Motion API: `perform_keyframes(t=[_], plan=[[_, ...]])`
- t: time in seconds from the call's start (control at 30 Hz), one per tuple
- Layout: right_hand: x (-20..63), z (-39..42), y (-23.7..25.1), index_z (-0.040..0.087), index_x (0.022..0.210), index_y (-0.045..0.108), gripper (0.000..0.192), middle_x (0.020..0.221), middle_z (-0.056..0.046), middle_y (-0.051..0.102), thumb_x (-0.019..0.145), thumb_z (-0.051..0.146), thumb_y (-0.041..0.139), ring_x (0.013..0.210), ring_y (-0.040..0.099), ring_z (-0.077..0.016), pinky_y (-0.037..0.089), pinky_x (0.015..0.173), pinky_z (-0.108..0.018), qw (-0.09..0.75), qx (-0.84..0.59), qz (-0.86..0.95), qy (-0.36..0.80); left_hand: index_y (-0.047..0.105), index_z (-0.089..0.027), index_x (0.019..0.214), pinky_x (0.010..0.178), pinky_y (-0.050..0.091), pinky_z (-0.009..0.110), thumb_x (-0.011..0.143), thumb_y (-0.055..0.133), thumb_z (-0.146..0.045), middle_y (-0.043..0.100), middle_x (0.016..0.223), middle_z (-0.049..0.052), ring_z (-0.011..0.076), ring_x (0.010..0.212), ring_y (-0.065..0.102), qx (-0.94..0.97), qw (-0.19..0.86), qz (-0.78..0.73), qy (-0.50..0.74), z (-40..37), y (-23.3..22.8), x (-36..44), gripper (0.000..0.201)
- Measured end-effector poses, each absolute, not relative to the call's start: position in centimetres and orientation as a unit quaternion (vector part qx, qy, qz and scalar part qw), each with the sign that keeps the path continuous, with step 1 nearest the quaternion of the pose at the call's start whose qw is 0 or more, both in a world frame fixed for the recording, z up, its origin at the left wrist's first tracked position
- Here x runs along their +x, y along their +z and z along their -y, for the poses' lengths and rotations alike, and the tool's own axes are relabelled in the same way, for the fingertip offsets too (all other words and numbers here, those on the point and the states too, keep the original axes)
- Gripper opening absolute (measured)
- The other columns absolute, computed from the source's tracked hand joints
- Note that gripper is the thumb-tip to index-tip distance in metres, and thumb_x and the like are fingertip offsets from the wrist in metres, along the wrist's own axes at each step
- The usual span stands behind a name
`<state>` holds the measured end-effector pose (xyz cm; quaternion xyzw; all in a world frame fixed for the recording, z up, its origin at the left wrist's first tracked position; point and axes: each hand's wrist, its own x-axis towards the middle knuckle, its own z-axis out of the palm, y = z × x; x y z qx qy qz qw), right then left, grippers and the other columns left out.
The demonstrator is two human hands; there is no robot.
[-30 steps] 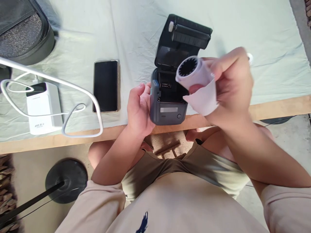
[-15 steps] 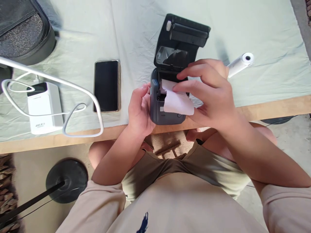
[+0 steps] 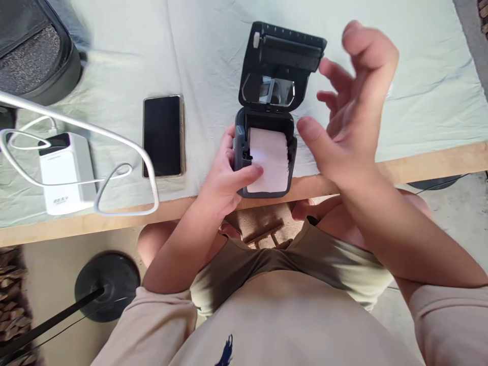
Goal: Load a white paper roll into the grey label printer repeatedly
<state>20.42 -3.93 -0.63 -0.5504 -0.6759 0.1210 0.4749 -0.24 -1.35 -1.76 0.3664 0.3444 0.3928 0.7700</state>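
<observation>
A small dark portable label printer (image 3: 238, 147) stands at the table's front edge with its hinged lid (image 3: 280, 66) raised toward the back. White paper (image 3: 271, 160) lies flat from its roll compartment over the front edge of the body. My left hand (image 3: 229, 175) grips the printer's left side, its thumb pressing the paper down. To the right of the lid, my right hand (image 3: 353, 101) is raised with fingers apart and nothing in them. The white paper roll that stood on the right is now hidden behind this hand.
A smartphone (image 3: 163, 136) lies left of the printer. Farther left is a white power bank (image 3: 64, 175) with a looped white cable (image 3: 125, 140). A black case (image 3: 41, 56) sits at the back left. The wooden table edge (image 3: 175, 206) runs before my knees.
My right hand has let go of the paper and moved up and right, opening. The paper now lies flat over the printer's front, and my left thumb has moved onto it.
</observation>
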Motion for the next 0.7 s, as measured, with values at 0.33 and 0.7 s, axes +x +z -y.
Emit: perform_keyframes(t=[0.33,0.7], plan=[[19.8,3.9,-0.9,0.025,0.131,0.059,0.045,0.148,-0.011,0.067,0.100,0.056,0.068,0.144,0.064,-0.0245,0.057,0.122,-0.042,0.557,-0.495,0.562,0.359,0.062,-0.026,0.127,0.070,0.056,0.034,0.058,0.100,-0.029,0.077,0.105,0.000,0.0262,0.093,0.079,0.367,0.765,-0.337,0.407,1.3,-2.0,-0.3,0.079],[18.2,5.1,-0.5,0.034,0.145,0.054,0.071,0.138,-0.004,0.067,0.087,0.063,0.084,0.106,0.073,-0.0215,0.067,0.078,-0.033,0.457,-0.506,0.578,0.448,0.076,-0.029,0.116,0.114,0.064,0.051,0.082,0.089,-0.045,0.084,0.111,0.006,0.0410,0.145,0.068,0.356,0.787,-0.347,0.364,1.7,-0.6,-0.5,0.040]])
